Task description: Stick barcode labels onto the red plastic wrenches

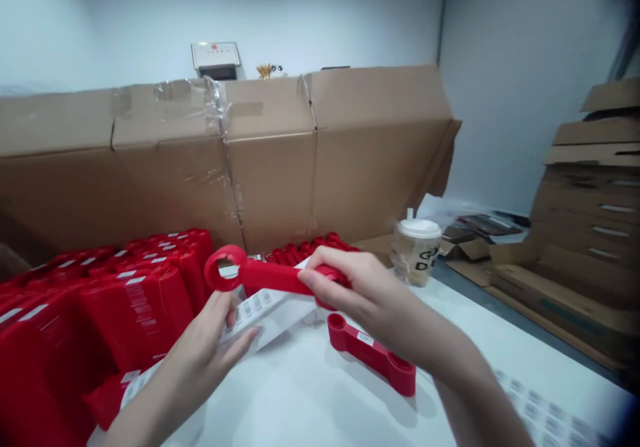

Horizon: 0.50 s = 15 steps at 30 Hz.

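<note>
My right hand (357, 290) is closed around one end of a red plastic bar (273, 277), with a round ring at its far left end. My left hand (213, 340) pinches a white sheet of printed barcode labels (253, 307) between thumb and fingers, just below the ring. The bar passes over the sheet; whether they touch I cannot tell. Below my right hand a second red bar (370, 350), bearing a white label, lies on the white table (285, 400).
Labelled red packages (145, 300) crowd the left side. Behind the sheet is a pile of red parts (295, 252). A lidded drink cup (417, 250) stands at right, near stacked cardboard boxes (595, 187). Cardboard (270, 160) walls the back. Another label sheet (545, 413) lies front right.
</note>
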Available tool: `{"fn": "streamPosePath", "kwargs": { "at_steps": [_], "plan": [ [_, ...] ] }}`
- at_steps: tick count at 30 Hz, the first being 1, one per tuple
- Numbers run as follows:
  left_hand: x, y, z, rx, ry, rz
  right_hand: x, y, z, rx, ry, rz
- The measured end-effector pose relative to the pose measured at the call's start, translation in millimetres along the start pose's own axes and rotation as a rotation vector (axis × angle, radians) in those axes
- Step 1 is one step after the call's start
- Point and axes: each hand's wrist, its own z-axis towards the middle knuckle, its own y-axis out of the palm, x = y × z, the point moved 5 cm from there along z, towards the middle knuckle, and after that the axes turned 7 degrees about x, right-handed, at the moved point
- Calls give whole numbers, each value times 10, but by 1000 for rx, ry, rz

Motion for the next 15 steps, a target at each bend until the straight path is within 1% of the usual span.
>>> {"fn": "streamPosePath", "kwargs": {
  "at_steps": [3,5,6,7,8,9,11,12,15],
  "plan": [
    [193,-101,11,137,-40,-185,-64,149,11,-14,32,43],
    [266,-132,12,238,-46,-389,-75,180,20,23,47,83],
    [287,-134,14,264,-41,-500,-74,179,25,49,47,98],
    [295,-120,18,258,-46,-617,-71,175,29,70,45,106],
    [294,-91,24,215,-64,-732,-65,174,32,80,45,105],
    [288,-50,27,143,-90,-832,-58,179,34,80,49,98],
    [270,31,21,-17,-140,-967,-50,202,34,63,56,87],
    [260,58,14,-72,-148,-1014,-53,220,34,49,54,92],
    [255,110,-7,-151,-106,-1120,-78,293,33,-10,43,127]
  ]
}}
